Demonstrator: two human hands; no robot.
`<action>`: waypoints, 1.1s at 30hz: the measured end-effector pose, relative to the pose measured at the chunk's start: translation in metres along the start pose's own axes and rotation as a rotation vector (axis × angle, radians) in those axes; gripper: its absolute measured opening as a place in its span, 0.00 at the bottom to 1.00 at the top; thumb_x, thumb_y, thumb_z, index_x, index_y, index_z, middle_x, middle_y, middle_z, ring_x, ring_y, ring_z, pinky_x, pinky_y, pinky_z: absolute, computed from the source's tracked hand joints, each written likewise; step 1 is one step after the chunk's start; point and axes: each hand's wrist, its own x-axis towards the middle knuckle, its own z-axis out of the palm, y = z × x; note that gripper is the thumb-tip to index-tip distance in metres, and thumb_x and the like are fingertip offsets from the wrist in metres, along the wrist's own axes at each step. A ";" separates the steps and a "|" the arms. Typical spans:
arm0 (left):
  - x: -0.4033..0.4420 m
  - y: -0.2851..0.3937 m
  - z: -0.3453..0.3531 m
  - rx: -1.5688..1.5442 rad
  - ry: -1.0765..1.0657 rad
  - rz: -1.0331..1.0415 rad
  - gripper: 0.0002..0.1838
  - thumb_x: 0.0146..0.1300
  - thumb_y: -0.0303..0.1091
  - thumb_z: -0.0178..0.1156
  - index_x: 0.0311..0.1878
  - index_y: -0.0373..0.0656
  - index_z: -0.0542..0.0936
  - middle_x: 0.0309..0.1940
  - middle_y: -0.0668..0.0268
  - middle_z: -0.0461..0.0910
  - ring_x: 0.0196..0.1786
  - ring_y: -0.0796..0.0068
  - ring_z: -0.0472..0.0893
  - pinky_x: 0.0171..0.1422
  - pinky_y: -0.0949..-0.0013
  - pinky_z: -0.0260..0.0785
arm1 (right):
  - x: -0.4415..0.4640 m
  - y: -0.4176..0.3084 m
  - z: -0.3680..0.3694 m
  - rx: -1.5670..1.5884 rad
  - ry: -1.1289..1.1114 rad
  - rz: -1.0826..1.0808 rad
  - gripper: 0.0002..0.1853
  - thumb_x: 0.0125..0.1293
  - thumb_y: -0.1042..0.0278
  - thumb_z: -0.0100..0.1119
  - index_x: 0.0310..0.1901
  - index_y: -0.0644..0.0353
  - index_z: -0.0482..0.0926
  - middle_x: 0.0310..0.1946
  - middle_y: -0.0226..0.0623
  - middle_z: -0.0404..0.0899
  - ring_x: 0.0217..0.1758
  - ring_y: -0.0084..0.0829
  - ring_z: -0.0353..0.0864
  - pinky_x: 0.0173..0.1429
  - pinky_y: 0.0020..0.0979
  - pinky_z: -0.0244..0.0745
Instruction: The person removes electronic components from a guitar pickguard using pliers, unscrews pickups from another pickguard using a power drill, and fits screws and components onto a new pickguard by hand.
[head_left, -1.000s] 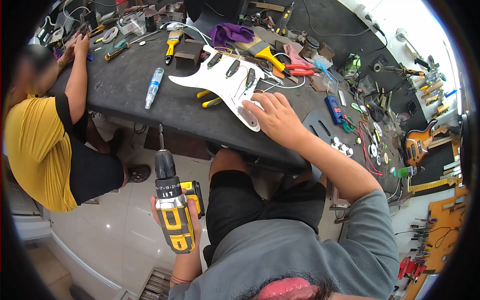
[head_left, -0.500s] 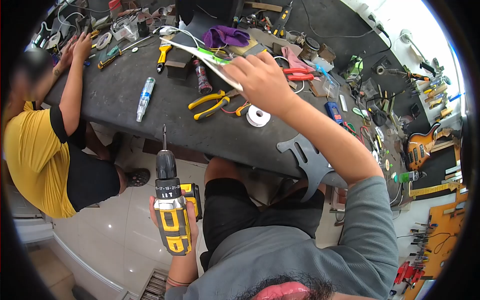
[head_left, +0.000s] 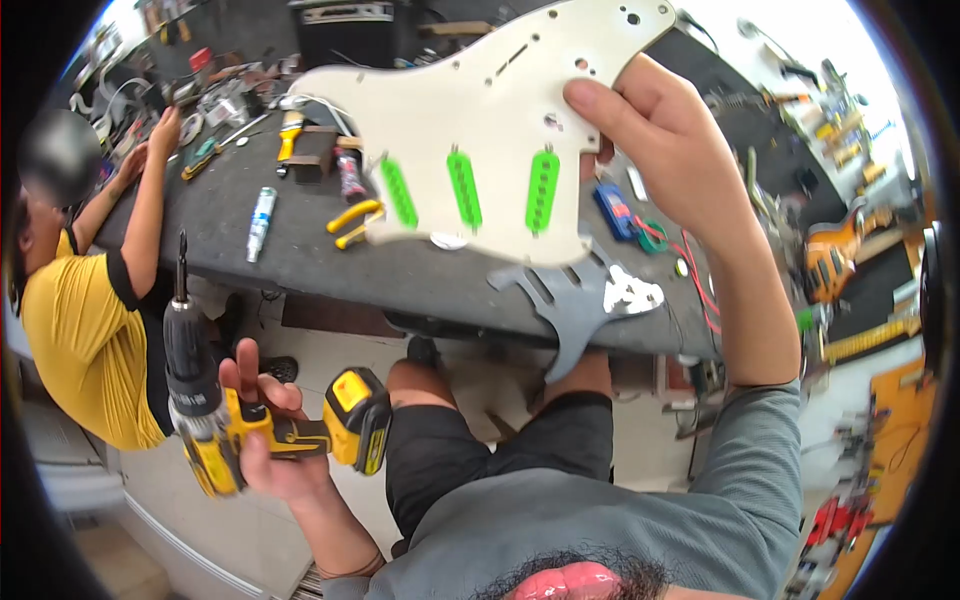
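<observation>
My left hand (head_left: 278,450) grips a yellow-and-black cordless drill (head_left: 205,400), its bit pointing up and its battery sticking out to the right. Some of the fingers are lifted off the handle. High over the bench, my right hand (head_left: 670,150) pinches a cream guitar pickguard (head_left: 430,115) by its right edge, thumb on the face. Three bright green pickups (head_left: 462,190) sit in the pickguard, whose flat face is turned toward me. Below it, a dark grey pickguard (head_left: 575,320) overhangs the bench's front edge above my lap.
On the dark bench (head_left: 330,250) are a marker-like tube (head_left: 261,225), yellow-handled pliers (head_left: 350,222), a brush (head_left: 289,140) and a blue meter (head_left: 613,210). A person in a yellow shirt (head_left: 85,340) works at the left. A sunburst guitar body (head_left: 835,255) is at the right.
The cream pickguard has turned from nearly edge-on to face me and moved up. The drill has shifted left and rotated, so its battery now shows on the right.
</observation>
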 end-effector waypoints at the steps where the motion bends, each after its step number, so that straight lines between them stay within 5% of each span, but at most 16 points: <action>1: -0.008 0.001 -0.004 -0.076 -0.048 -0.063 0.43 0.72 0.40 0.67 0.87 0.34 0.67 0.83 0.43 0.71 0.50 0.73 0.79 0.61 0.69 0.74 | -0.032 -0.001 -0.003 -0.005 -0.002 0.081 0.16 0.85 0.62 0.66 0.54 0.72 0.86 0.38 0.33 0.90 0.40 0.19 0.89 0.39 0.29 0.82; 4: -0.038 0.003 -0.018 -0.291 -0.255 -0.267 0.42 0.70 0.32 0.70 0.85 0.32 0.69 0.80 0.44 0.77 0.45 0.75 0.80 0.49 0.71 0.74 | -0.129 -0.009 -0.004 0.000 -0.008 0.230 0.15 0.85 0.63 0.67 0.48 0.71 0.84 0.32 0.34 0.88 0.32 0.20 0.87 0.36 0.30 0.81; 9: -0.101 0.005 -0.052 0.266 -0.522 -0.489 0.38 0.66 0.33 0.76 0.77 0.33 0.75 0.56 0.53 0.87 0.30 0.78 0.80 0.35 0.73 0.71 | -0.274 0.010 0.010 0.099 -0.085 0.577 0.17 0.86 0.61 0.64 0.50 0.72 0.84 0.35 0.40 0.90 0.33 0.28 0.90 0.40 0.33 0.84; 12: -0.134 -0.014 -0.052 0.810 -0.740 -0.391 0.27 0.59 0.31 0.79 0.63 0.37 0.85 0.52 0.56 0.91 0.42 0.66 0.90 0.50 0.66 0.82 | -0.343 0.036 0.022 0.175 -0.071 0.785 0.17 0.87 0.62 0.62 0.54 0.72 0.86 0.38 0.42 0.91 0.35 0.29 0.90 0.43 0.34 0.86; 16: -0.151 -0.048 0.036 0.721 -1.244 -0.139 0.26 0.56 0.30 0.80 0.59 0.32 0.89 0.57 0.48 0.93 0.51 0.58 0.95 0.59 0.61 0.86 | -0.401 0.058 0.033 0.191 -0.048 0.878 0.17 0.87 0.62 0.62 0.54 0.72 0.87 0.39 0.37 0.91 0.37 0.25 0.88 0.44 0.32 0.85; 18: -0.161 -0.051 0.050 0.728 -1.268 -0.325 0.26 0.59 0.26 0.78 0.62 0.32 0.89 0.60 0.48 0.93 0.50 0.59 0.94 0.58 0.62 0.86 | -0.415 0.064 0.044 0.210 -0.003 0.909 0.17 0.86 0.61 0.64 0.53 0.72 0.87 0.38 0.39 0.91 0.36 0.27 0.89 0.44 0.34 0.85; 27: -0.184 -0.060 0.045 0.873 -1.362 -0.370 0.25 0.62 0.29 0.77 0.63 0.35 0.88 0.61 0.50 0.93 0.51 0.57 0.95 0.58 0.59 0.87 | -0.451 0.072 0.055 -0.048 0.013 0.720 0.17 0.83 0.62 0.65 0.45 0.72 0.84 0.37 0.52 0.86 0.39 0.48 0.88 0.46 0.44 0.81; 31: -0.187 -0.057 0.052 0.904 -1.323 -0.394 0.21 0.62 0.24 0.78 0.59 0.33 0.90 0.54 0.49 0.94 0.50 0.57 0.96 0.58 0.60 0.89 | -0.455 0.083 0.058 -0.018 0.008 0.680 0.14 0.81 0.64 0.66 0.46 0.71 0.82 0.40 0.53 0.85 0.41 0.52 0.85 0.47 0.47 0.80; 33: -0.186 -0.056 0.049 0.919 -1.328 -0.422 0.23 0.62 0.27 0.77 0.61 0.35 0.90 0.60 0.51 0.93 0.53 0.57 0.96 0.61 0.60 0.88 | -0.451 0.082 0.054 -0.018 -0.038 0.712 0.14 0.80 0.64 0.67 0.47 0.71 0.82 0.41 0.53 0.84 0.41 0.51 0.85 0.47 0.47 0.79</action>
